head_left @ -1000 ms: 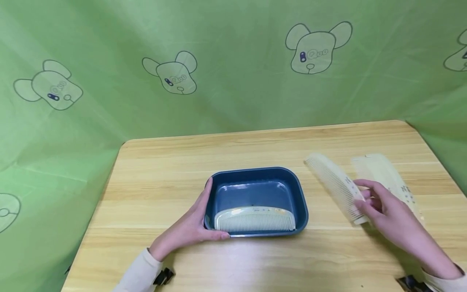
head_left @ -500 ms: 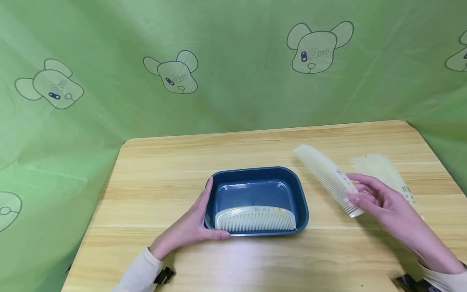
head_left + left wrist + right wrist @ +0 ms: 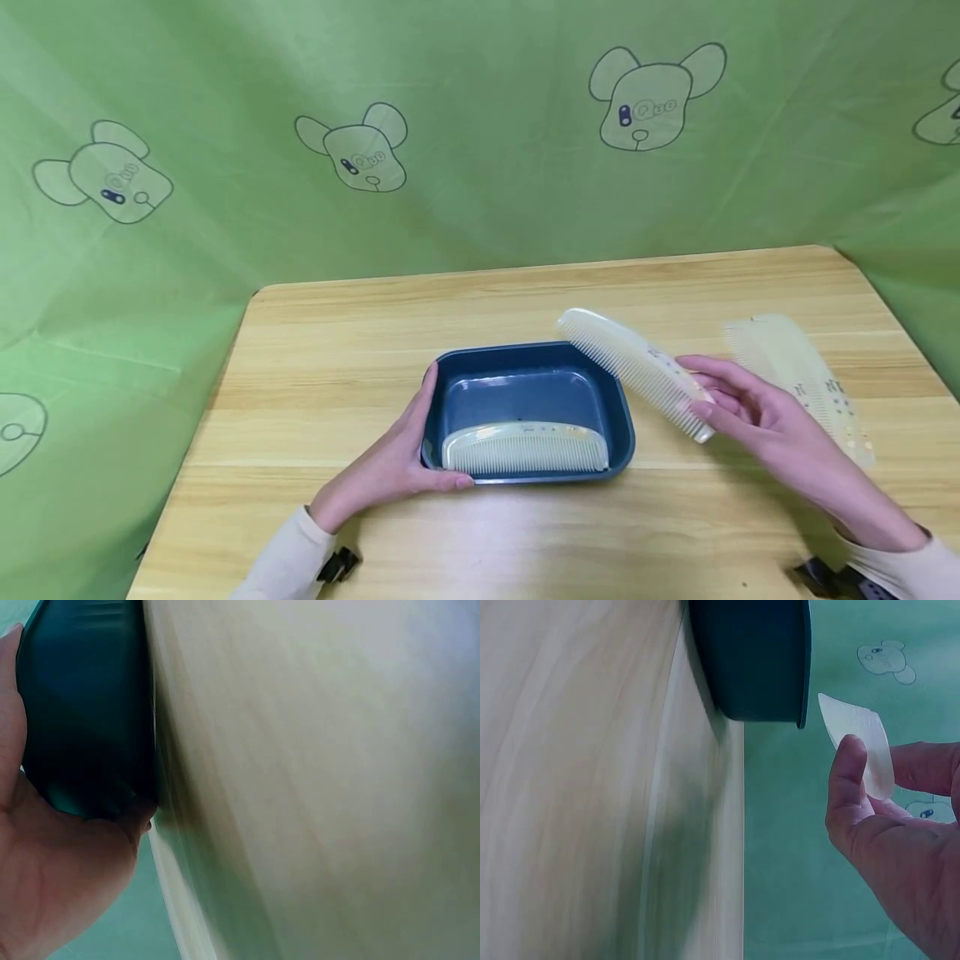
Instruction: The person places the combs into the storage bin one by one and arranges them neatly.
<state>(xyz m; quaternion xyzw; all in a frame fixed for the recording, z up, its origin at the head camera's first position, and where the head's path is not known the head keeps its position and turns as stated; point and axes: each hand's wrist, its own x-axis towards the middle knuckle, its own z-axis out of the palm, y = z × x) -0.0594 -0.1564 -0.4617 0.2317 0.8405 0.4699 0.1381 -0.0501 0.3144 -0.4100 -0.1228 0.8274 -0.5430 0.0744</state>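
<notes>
A translucent cream comb (image 3: 637, 367) is pinched near one end between the thumb and fingers of my right hand (image 3: 765, 425). It slants in the air, its far end over the back right corner of a dark blue tray (image 3: 628, 446). Inside the tray a similar comb (image 3: 525, 448) lies along the near wall, teeth toward me. My left hand (image 3: 397, 458) grips the tray's left side, thumb along the front and fingers along the left wall. In the right wrist view the held comb (image 3: 866, 739) shows above the thumb, apart from the tray (image 3: 754, 667).
More combs (image 3: 787, 358) lie overlapping on the wooden table (image 3: 337, 350) to the right, partly behind my right hand; how many is unclear. Green cloth (image 3: 480, 217) with printed bear heads hangs behind and beside the table.
My right hand has lifted the comb and carried it left, from beside the other combs to the tray's back right corner. The left hand and the tray stay in place.
</notes>
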